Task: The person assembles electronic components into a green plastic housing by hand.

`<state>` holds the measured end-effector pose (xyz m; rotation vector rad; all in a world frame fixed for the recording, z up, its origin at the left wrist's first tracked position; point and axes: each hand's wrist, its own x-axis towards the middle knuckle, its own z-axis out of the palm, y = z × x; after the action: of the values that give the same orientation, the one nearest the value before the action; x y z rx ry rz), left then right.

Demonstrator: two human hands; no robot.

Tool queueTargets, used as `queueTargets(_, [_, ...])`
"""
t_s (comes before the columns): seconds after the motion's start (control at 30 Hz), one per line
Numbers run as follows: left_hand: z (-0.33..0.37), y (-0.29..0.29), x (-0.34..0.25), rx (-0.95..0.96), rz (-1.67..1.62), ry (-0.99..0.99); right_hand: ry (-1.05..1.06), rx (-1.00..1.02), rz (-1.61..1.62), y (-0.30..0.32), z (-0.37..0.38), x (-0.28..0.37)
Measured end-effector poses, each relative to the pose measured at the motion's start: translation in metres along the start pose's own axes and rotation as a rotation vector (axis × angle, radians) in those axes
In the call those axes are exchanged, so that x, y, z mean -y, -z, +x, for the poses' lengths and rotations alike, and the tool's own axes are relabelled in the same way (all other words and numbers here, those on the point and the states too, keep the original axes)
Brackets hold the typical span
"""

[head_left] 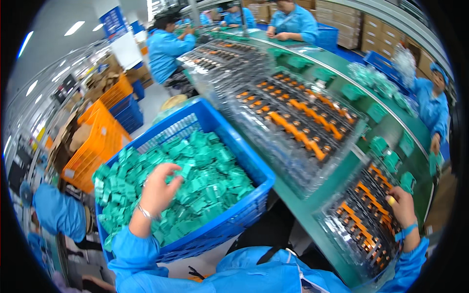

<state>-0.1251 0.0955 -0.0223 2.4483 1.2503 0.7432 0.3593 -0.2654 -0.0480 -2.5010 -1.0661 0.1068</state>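
Note:
My left hand (160, 189) hovers over the blue crate (233, 232), its thumb and fingers apart and nothing between them. Loose green plastic pieces (210, 171) fill that crate. At the right, my right hand (404, 209) is at the far edge of a clear tray (337, 232) with rows of black and orange parts (364, 215). Its fingers are curled together, with something yellow at a fingertip; what they hold, if anything, I cannot make out. Just beyond this hand a green plastic piece (407, 182) sits on the green line.
Stacked clear trays (298, 117) of black and orange parts stand along the bench beside the crate. Several green pieces (376, 112) lie on the conveyor (337, 73). Co-workers in blue (295, 22) work across and along it. Orange crates (97, 146) stand at the left.

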Motion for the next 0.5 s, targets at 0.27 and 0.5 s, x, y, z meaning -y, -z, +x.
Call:
queueTargets(0.27, [0.007,0.114,0.253,-0.319,0.433,0.58,-0.068,-0.102,0.611,-0.002,0.009,-0.069])
queueTargets(0.5, [0.065,0.08,0.308,-0.309,0.521,0.647,-0.293,-0.314,0.8,0.008,-0.004,-0.083])
